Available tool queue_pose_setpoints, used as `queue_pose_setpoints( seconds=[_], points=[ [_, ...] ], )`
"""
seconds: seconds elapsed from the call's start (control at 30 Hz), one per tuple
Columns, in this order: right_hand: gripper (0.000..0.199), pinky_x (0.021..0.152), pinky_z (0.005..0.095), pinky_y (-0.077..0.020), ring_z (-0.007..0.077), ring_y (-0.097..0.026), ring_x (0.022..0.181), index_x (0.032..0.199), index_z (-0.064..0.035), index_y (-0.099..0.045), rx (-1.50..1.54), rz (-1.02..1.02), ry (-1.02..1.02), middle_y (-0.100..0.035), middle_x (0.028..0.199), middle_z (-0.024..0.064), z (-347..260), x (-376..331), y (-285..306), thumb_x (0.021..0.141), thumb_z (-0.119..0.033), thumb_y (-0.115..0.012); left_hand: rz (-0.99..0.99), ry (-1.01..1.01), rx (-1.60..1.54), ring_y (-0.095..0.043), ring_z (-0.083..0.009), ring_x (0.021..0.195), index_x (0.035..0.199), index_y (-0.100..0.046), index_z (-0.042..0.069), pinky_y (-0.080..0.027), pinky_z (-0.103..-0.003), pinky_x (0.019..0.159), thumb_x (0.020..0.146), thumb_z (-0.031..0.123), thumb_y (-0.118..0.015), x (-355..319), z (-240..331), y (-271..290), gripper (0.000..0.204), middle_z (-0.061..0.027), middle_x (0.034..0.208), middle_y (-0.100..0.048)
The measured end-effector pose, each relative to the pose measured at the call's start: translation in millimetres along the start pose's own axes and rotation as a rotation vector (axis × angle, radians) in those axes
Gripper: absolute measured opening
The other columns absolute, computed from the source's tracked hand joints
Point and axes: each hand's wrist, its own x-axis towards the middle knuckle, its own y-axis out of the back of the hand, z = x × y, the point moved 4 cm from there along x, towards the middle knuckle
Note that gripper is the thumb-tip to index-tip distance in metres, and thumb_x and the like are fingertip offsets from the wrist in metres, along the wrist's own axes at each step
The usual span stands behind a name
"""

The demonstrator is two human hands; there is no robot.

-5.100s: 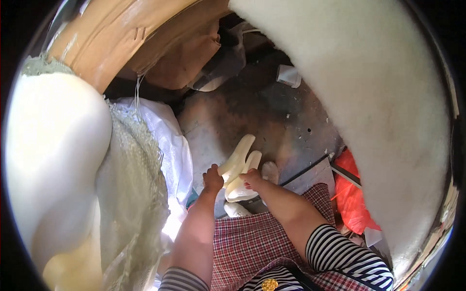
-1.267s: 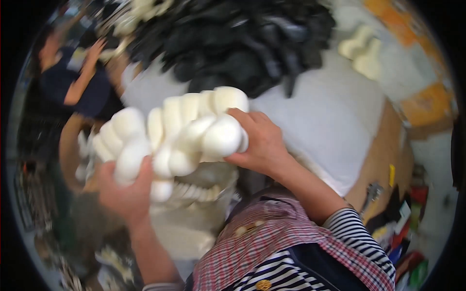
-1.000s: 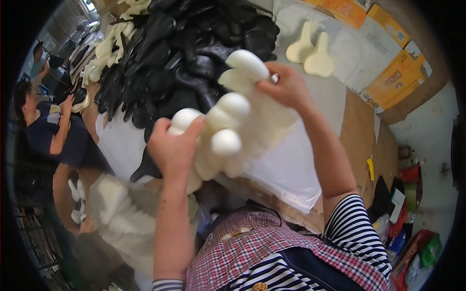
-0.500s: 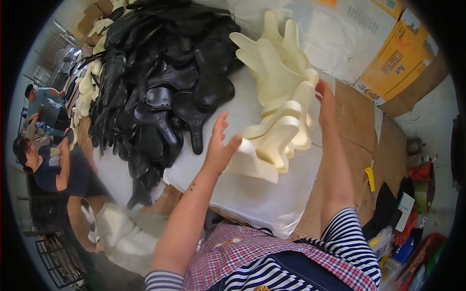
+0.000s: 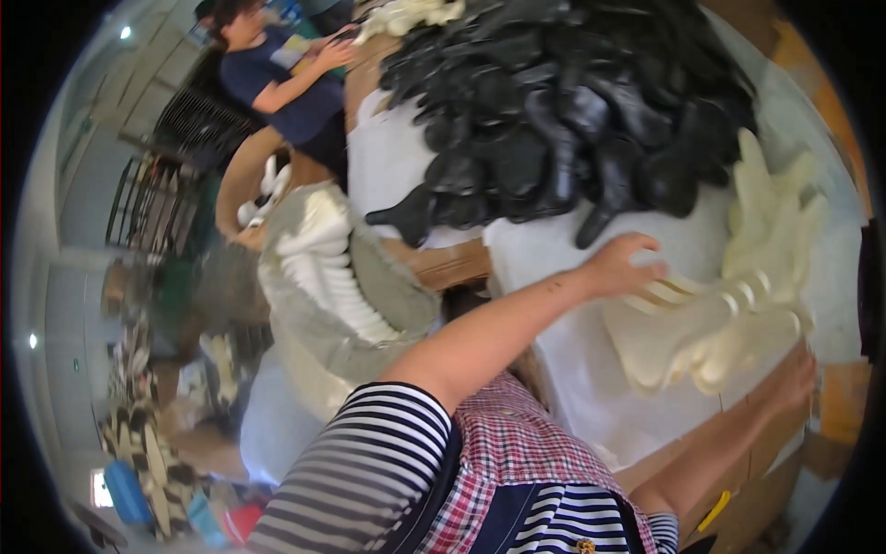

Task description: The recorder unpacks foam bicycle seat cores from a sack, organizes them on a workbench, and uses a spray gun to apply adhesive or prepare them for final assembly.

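Observation:
A stack of cream bicycle saddle pads, seemingly foam, lies on the white-covered table between my hands. My left hand is at the stack's left end, its fingers apart and slightly bent; whether a fingertip touches the pads I cannot tell. Beyond the stack's near right side is my right hand, blurred, with its fingers hard to make out. Farther back, a large heap of black bicycle saddle pieces covers the table.
To my left stands an open plastic bag with more white pads inside. A person in a dark shirt works at the far left, hands raised. A yellow cutter knife rests on cardboard near my right forearm.
My view has swung left, so the table and pads now appear farther right and the bag of pads shows fully. My hands remain on either side of the cream stack.

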Motion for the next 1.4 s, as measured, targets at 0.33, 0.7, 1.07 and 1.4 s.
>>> queue_pose_setpoints(
  seconds=[0.33,0.7,1.07,1.4],
  points=[
    [0.014,0.079,0.0248,-0.0443,0.0122,-0.056,0.085,0.098,-0.0011,-0.060,0.422,-1.265,-0.063,-0.061,0.092,0.0038,-360,-365,-206,0.088,-0.007,-0.053,0.818,1.030,0.043,-0.052,-0.0116,0.067,0.096,-0.063,0.010,-0.044,-0.028,0.059,0.079,0.021,-0.059,-276,-209,455,0.020,-0.0012,0.081,-0.059],
    [0.037,0.073,0.0311,-0.0481,0.0197,-0.061,0.081,0.113,-0.0019,-0.056,0.414,-1.939,-0.410,-0.064,0.093,0.0111,-476,-799,-368,0.081,-0.020,-0.057,1.333,0.735,0.254,-0.044,-0.0269,0.116,0.136,-0.022,0.001,-0.035,-0.035,0.097,0.066,-0.003,-0.054,-472,-239,699,0.077,-0.0163,0.130,-0.040],
    [0.060,0.089,0.0369,-0.0419,0.0296,-0.049,0.105,0.130,-0.0042,-0.038,0.144,-1.791,-0.224,-0.047,0.120,0.0182,-567,-846,-414,0.077,-0.020,-0.064,1.251,0.748,0.073,-0.047,-0.0232,0.112,0.117,-0.046,-0.001,-0.036,-0.033,0.095,0.075,0.015,-0.063,-461,-259,723,0.047,-0.0149,0.121,-0.048],
    [0.045,0.092,0.0398,-0.0407,0.0352,-0.045,0.108,0.111,0.0002,-0.053,0.530,-1.612,0.471,-0.048,0.116,0.0187,-610,-850,-455,0.067,-0.003,-0.060,1.087,0.571,0.500,-0.054,-0.0304,0.105,0.117,-0.049,0.001,-0.045,-0.038,0.086,0.073,0.015,-0.064,-426,-225,737,0.049,-0.0177,0.122,-0.049]
  ],
)
